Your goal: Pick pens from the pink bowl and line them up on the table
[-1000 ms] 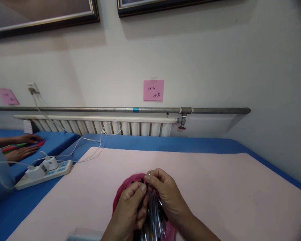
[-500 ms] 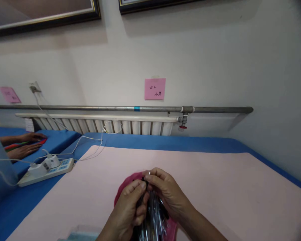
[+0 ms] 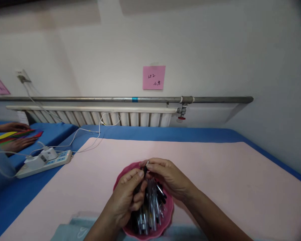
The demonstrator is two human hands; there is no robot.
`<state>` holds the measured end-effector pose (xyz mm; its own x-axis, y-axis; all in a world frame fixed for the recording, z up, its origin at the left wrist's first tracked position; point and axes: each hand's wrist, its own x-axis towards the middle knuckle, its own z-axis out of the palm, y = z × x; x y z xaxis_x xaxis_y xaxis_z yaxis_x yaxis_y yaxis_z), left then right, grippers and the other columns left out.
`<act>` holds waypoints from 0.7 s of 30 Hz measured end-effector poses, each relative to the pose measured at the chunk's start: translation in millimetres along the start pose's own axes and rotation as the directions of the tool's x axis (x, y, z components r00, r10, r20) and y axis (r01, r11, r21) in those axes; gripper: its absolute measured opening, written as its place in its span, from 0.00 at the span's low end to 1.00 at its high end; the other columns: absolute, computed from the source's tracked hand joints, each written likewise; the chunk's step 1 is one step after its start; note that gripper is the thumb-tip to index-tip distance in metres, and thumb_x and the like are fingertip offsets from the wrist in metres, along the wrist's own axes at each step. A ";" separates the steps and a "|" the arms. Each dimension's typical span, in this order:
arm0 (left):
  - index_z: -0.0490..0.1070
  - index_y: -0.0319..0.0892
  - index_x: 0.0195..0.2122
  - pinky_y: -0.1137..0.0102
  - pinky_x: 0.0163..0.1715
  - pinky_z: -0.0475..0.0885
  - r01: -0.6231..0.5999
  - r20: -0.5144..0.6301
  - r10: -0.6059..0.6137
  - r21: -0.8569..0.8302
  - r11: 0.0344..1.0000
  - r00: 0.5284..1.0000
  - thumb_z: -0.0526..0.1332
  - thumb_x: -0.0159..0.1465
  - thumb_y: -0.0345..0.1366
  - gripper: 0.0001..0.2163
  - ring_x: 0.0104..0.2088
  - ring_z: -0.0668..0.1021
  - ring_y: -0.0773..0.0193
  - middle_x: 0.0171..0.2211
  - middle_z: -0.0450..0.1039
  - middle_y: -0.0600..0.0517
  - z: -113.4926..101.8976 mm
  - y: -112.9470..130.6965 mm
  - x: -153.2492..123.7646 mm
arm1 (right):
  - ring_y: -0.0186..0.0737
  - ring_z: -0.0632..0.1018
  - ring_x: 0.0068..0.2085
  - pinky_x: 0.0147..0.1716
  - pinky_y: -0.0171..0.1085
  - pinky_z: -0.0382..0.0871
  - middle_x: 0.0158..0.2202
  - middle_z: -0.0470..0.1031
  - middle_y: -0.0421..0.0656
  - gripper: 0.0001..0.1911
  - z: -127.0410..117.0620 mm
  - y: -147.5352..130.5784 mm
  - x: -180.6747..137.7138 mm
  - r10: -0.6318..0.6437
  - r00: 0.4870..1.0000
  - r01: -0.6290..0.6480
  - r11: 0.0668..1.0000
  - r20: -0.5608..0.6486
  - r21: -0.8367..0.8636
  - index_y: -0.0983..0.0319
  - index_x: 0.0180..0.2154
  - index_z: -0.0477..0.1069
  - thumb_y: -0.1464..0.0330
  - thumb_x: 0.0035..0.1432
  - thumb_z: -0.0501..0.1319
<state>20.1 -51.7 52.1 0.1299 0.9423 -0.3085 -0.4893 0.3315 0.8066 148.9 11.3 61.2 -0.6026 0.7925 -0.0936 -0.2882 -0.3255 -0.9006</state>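
Note:
A pink bowl (image 3: 170, 216) with a wavy rim stands near the front of the table. Several clear-barrelled pens with dark parts (image 3: 152, 204) lie in it. Above them, my left hand (image 3: 127, 195) is closed around a dark pen (image 3: 145, 169), most of which is hidden by the fingers. The thumb and fingers of my right hand (image 3: 169, 175) pinch the pen's upper end, where a small shiny tip shows. Both hands almost meet over the bowl's far side.
A pink sheet (image 3: 223, 180) covers the blue table (image 3: 175, 132). On the left are a power strip (image 3: 54, 164) with chargers and white cables, and another person's hands (image 3: 20, 144) on coloured strips. Light blue cloth (image 3: 67, 231) shows at the near edge. A radiator (image 3: 130, 117) lines the wall.
My view has tipped downward, so more of the bowl and the pens shows. My hands stay together on the pen. At left, the other person's hands have shifted and more coloured strips are visible.

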 end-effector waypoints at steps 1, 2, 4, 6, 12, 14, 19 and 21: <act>0.65 0.40 0.30 0.81 0.09 0.39 0.003 0.004 -0.003 -0.001 1.000 1.000 0.61 0.57 0.44 0.12 0.12 0.52 0.81 0.18 0.60 0.60 -0.1 0.3 -0.4 | 0.30 0.70 0.26 0.31 0.33 0.62 0.23 0.72 0.37 0.08 0.1 -0.5 -0.4 0.002 1.000 -0.002 1.000 0.001 0.001 0.64 0.29 0.75 0.65 0.46 0.66; 0.65 0.40 0.30 0.81 0.09 0.39 -0.002 -0.001 0.002 0.005 1.000 1.000 0.61 0.57 0.44 0.12 0.12 0.52 0.81 0.18 0.60 0.61 0.0 0.4 -0.6 | 0.30 0.69 0.25 0.29 0.33 0.61 0.22 0.71 0.37 0.07 0.3 -0.6 -0.6 -0.013 1.000 0.013 1.000 -0.015 -0.012 0.64 0.28 0.75 0.65 0.46 0.66; 0.65 0.40 0.29 0.81 0.09 0.39 -0.022 -0.021 0.023 0.028 0.999 1.000 0.61 0.56 0.45 0.12 0.11 0.51 0.82 0.17 0.60 0.61 0.2 -0.2 -0.6 | 0.29 0.68 0.23 0.27 0.32 0.60 0.21 0.71 0.36 0.07 0.6 -0.3 -0.6 -0.080 0.995 0.076 0.995 -0.064 -0.066 0.64 0.24 0.74 0.66 0.46 0.66; 0.65 0.40 0.30 0.81 0.10 0.39 -0.032 -0.037 0.033 0.047 0.998 0.999 0.61 0.56 0.45 0.12 0.11 0.50 0.82 0.17 0.59 0.61 0.6 -0.9 -0.4 | 0.29 0.69 0.24 0.27 0.32 0.60 0.21 0.71 0.36 0.07 0.4 0.0 -0.3 -0.118 0.990 0.109 0.989 -0.083 -0.105 0.63 0.24 0.74 0.66 0.47 0.66; 0.67 0.40 0.31 0.81 0.10 0.39 0.004 -0.057 0.000 0.059 0.998 0.998 0.62 0.54 0.47 0.14 0.11 0.52 0.82 0.18 0.60 0.61 1.7 -0.8 -0.3 | 0.31 0.71 0.24 0.28 0.33 0.62 0.23 0.73 0.38 0.09 -1.7 -1.0 0.4 -0.063 0.996 0.059 0.996 -0.060 -0.064 0.63 0.29 0.76 0.65 0.46 0.66; 0.67 0.40 0.31 0.81 0.10 0.39 -0.003 -0.081 0.009 0.073 0.997 0.997 0.62 0.54 0.47 0.14 0.11 0.52 0.82 0.17 0.60 0.61 1.6 -1.5 0.1 | 0.31 0.71 0.24 0.28 0.33 0.63 0.21 0.73 0.37 0.08 -1.5 -1.0 0.5 -0.096 0.989 0.086 0.992 -0.108 -0.090 0.63 0.26 0.74 0.65 0.45 0.67; 0.67 0.40 0.31 0.80 0.10 0.39 -0.015 -0.060 0.018 0.064 0.998 0.998 0.62 0.55 0.46 0.13 0.11 0.51 0.82 0.18 0.59 0.61 -1.3 -3.4 0.2 | 0.32 0.72 0.26 0.29 0.33 0.63 0.24 0.75 0.39 0.09 -1.2 -2.7 -0.5 -0.039 0.998 0.036 0.998 -0.055 -0.059 0.64 0.31 0.75 0.66 0.45 0.66; 0.68 0.40 0.31 0.81 0.10 0.39 -0.011 -0.053 0.015 0.068 0.998 0.998 0.62 0.55 0.46 0.13 0.12 0.51 0.82 0.18 0.59 0.61 -2.4 -3.6 -0.1 | 0.32 0.72 0.26 0.30 0.34 0.64 0.24 0.75 0.39 0.08 -1.0 -4.2 -1.3 -0.069 0.995 0.064 0.995 -0.071 -0.072 0.64 0.29 0.75 0.67 0.44 0.66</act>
<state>19.7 -53.1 48.0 0.0764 0.9433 -0.3231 -0.4309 0.3234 0.8425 151.6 12.2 64.7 -0.5270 0.8477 -0.0610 -0.2718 -0.2361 -0.9329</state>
